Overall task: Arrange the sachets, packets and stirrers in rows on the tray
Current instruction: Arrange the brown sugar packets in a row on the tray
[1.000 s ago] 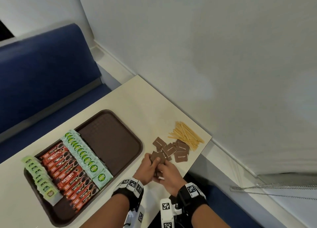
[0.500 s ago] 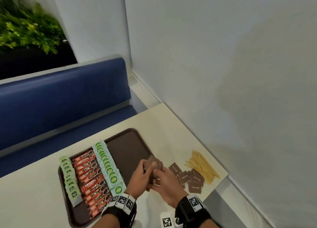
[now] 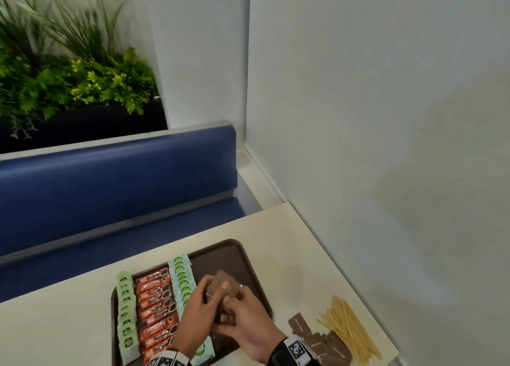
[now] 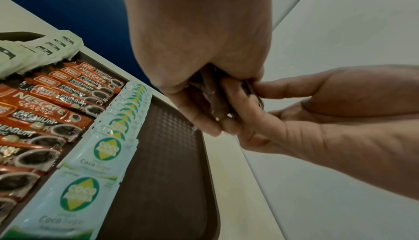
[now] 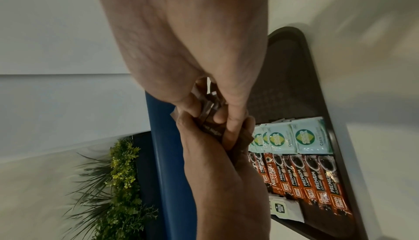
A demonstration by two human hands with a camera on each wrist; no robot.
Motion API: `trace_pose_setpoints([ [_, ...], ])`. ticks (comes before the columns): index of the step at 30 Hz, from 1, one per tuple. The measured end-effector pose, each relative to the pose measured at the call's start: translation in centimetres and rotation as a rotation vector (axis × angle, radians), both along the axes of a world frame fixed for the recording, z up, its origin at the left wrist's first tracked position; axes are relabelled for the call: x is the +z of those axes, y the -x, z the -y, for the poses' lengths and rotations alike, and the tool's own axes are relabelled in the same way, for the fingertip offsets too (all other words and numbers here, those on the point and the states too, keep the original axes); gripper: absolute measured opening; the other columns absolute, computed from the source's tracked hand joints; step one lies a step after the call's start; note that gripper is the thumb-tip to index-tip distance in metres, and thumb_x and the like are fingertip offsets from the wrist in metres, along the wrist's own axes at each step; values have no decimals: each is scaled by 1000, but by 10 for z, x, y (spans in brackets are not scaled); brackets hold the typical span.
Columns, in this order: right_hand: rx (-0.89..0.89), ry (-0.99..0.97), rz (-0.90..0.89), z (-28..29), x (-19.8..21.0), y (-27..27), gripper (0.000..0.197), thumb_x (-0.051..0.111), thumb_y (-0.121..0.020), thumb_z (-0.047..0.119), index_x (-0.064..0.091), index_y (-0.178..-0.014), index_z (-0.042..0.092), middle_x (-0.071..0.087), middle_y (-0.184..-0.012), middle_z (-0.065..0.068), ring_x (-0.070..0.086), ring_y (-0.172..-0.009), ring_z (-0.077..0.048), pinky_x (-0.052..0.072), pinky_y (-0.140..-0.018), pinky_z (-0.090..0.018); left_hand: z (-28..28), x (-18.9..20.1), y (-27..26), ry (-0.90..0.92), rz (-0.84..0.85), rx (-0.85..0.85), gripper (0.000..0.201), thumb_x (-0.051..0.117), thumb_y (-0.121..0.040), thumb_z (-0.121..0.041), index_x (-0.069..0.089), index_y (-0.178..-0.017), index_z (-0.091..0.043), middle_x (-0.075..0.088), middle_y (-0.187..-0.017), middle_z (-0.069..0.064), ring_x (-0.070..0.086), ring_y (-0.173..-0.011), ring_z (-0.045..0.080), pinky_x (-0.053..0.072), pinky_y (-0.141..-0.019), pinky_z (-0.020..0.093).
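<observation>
Worktop (image 3: 69, 324), cream and smooth, carries a dark brown plastic tray (image 3: 234, 252) with rounded corners and a fine diamond-textured floor. On the tray lie three rows: pale green sachets (image 3: 126, 313) along the left rim, glossy orange-and-black Nescafe sticks (image 3: 154, 302) in the middle, and light blue Coco Sugar sachets (image 3: 180, 276) overlapping like shingles on the right. Counts within each row cannot be told, since the hands cover part of them.

Above the bare right part of the tray, the left hand (image 3: 197, 314) and right hand (image 3: 244, 320) meet over a small stack of flat, square brown sachets (image 3: 226, 281). Each grip is closed around the stack, fingers and thumbs pinching its edges, so the sachets sit between the two palms and fan out above the fingertips.

To the right, on the worktop beside the tray, lie more loose brown sachets (image 3: 317, 345) in a jumbled heap, and next to them a pile of thin, pale wooden stirrers (image 3: 349, 328).
</observation>
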State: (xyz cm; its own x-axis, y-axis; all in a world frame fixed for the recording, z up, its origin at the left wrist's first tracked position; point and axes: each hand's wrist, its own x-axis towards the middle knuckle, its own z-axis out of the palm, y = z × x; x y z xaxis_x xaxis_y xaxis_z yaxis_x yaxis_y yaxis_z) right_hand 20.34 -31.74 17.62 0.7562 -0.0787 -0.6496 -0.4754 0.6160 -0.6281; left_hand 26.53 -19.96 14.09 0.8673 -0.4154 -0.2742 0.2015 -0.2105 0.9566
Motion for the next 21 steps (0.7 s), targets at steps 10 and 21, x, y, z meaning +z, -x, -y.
trace_pose_setpoints([
  [10,407,352,-71,44,-10,-37,34,74,-91,31,55,-116,18,73,-89,-3,71,-73,-19,56,-62,-26,3,-8,-33,-92,11,-22,15,78,-96,-24,77,-88,-37,80,-92,9,74,-82,23,56,-74,28],
  [21,387,352,223,57,-14,-87,27,81,-91,14,71,-116,8,78,-107,-12,74,-97,-21,60,-84,-35,-14,32,-57,66,-219,65,33,72,-100,-38,66,-128,-20,82,-99,18,76,-72,37,58,-55,32],
])
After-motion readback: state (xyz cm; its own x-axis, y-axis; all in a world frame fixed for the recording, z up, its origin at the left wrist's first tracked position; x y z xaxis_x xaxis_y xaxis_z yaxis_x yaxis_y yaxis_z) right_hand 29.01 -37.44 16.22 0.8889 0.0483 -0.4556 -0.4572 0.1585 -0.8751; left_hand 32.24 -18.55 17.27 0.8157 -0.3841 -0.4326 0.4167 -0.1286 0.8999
